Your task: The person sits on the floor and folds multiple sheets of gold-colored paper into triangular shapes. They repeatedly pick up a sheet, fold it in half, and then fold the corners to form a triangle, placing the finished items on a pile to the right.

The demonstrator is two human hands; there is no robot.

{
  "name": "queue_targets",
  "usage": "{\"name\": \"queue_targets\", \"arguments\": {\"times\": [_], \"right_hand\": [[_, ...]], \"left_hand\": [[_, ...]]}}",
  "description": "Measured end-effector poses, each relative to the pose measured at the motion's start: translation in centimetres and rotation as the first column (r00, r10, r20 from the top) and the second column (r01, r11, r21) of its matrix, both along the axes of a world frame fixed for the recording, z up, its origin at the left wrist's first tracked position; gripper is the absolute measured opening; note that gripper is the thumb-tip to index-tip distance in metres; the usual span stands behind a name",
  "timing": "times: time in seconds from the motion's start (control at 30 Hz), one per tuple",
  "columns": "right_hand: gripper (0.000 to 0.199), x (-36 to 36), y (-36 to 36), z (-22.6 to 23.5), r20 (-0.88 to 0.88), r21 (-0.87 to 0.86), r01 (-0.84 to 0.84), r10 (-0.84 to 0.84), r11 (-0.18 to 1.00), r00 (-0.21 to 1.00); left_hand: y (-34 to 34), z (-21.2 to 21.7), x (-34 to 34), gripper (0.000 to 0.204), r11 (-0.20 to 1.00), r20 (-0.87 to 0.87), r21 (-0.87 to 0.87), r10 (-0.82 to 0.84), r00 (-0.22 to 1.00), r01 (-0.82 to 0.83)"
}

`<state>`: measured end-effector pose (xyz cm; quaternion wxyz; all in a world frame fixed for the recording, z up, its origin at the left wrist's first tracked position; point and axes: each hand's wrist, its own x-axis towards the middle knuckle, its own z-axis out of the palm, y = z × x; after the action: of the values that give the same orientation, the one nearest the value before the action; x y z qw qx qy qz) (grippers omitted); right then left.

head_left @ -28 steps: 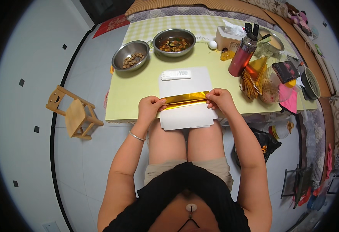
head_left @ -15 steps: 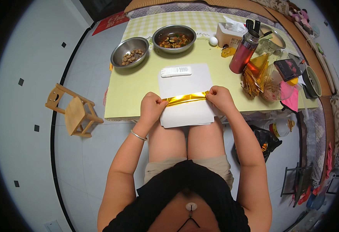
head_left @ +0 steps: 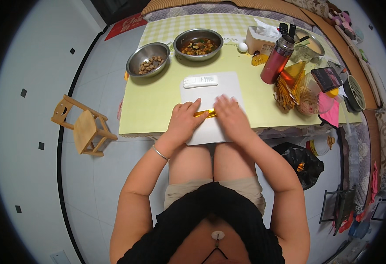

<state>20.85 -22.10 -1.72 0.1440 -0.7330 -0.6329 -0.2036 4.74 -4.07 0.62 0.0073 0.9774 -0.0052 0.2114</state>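
Observation:
A strip of shiny gold foil (head_left: 207, 113) lies across a white board (head_left: 206, 137) that reaches over the table's near edge. My left hand (head_left: 185, 119) rests on the strip's left part, fingers stretched out and thumb along the foil. Flat over the right part lies my right hand (head_left: 231, 118), its fingers extended and slightly blurred. Only the middle of the foil shows; both ends are hidden under my hands. Beyond them, a white remote control (head_left: 201, 81) sits on the board's far part.
Two metal bowls, one with brown nuts (head_left: 134, 67) and one with cooked food (head_left: 220, 45), stand far left. A red thermos (head_left: 277, 61), folded gold paper (head_left: 287, 91) and a tissue box (head_left: 260, 40) stand right. A wooden chair (head_left: 85, 127) and black bag (head_left: 305, 169) are on the floor.
Both hands have gone from pinching the ends of the foil strip to lying flat on it. They have moved closer together, and the strip now looks narrower.

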Motion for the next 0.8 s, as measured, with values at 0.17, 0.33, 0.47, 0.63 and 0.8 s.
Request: {"name": "queue_targets", "arguments": {"times": [0.17,0.33,0.47,0.63,0.8], "right_hand": [[0.073,-1.7,-1.8,-0.6,-0.317,-0.188,-0.032,-0.030,0.982,0.948],[0.066,0.4,-3.5,-0.1,-0.323,-0.184,0.077,-0.134,0.980,0.937],[0.052,0.8,-2.7,-0.5,-0.188,-0.155,0.105,-0.133,0.982,0.973],[0.042,1.9,-2.0,1.2,-0.080,-0.267,0.067,-0.091,0.961,0.993],[0.027,1.5,-0.2,2.6,0.069,-0.410,0.058,-0.032,0.910,0.997]], "left_hand": [[0.1,0.0,-1.1,0.038,0.990,-0.086,0.108,0.104,0.991,-0.095],[-1.6,1.1,-1.1,0.057,0.983,-0.156,0.113,0.159,0.975,-0.142],[-4.1,0.1,-0.1,0.101,0.984,-0.204,-0.171,0.007,0.979,-0.042],[-3.1,-1.3,-2.8,0.109,0.962,-0.280,-0.149,0.182,0.943,-0.230],[-2.5,-0.7,-2.3,0.088,0.969,-0.223,-0.050,0.226,0.948,-0.243]]}}
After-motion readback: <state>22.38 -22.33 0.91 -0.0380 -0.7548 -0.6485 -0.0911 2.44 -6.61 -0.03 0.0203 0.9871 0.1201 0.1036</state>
